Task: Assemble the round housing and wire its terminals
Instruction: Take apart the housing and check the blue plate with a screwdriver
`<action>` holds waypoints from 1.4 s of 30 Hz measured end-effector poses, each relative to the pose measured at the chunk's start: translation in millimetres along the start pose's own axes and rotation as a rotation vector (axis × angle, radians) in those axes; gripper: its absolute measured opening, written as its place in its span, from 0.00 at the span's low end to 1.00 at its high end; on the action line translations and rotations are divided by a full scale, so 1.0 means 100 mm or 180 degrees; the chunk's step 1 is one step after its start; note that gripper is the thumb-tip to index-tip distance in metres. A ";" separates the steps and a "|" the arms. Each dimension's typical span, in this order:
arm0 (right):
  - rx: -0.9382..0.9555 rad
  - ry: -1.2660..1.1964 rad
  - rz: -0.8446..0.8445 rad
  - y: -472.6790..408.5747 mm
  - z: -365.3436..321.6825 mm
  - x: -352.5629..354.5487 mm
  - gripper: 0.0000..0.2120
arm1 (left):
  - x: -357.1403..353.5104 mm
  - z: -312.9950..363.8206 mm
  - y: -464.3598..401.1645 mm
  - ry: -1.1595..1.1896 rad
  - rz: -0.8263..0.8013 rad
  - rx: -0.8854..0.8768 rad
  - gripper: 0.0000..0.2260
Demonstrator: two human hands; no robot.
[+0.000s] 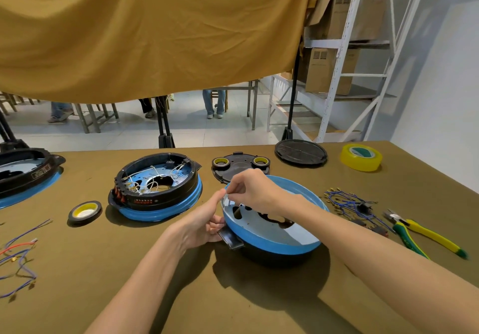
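Note:
A round housing with a blue rim, pale inner plate and black base sits tilted in the middle of the table. My left hand grips its left side by the black tab. My right hand reaches over the rim and pinches a thin white wire standing up from the inner plate. A bundle of blue terminal wires lies to the right of the housing.
A second housing, wired inside, stands to the left, with another at the far left. Black tape roll, black covers, yellow tape, yellow-green pliers and loose wires lie around.

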State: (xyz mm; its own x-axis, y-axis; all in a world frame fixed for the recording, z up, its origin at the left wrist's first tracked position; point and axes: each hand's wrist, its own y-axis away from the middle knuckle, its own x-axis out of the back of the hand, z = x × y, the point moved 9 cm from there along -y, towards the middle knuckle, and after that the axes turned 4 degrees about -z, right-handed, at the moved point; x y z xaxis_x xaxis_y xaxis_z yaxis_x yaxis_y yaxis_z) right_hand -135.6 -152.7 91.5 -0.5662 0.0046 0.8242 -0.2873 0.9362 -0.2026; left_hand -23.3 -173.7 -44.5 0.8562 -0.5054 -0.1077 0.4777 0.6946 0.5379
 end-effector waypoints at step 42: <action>-0.0521 -0.0104 0.0035 0.23 0.27 -0.15 0.06 | -0.10 0.09 0.22 -0.0771 0.0037 0.0071 0.39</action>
State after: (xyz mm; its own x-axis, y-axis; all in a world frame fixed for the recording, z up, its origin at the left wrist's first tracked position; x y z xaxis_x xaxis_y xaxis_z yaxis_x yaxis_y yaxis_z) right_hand -154.5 -141.2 60.1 -0.5943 0.0060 0.8042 -0.1528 0.9809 -0.1203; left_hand -22.6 -157.7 -24.2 0.7880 -0.6074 0.1007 0.4614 0.6909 0.5565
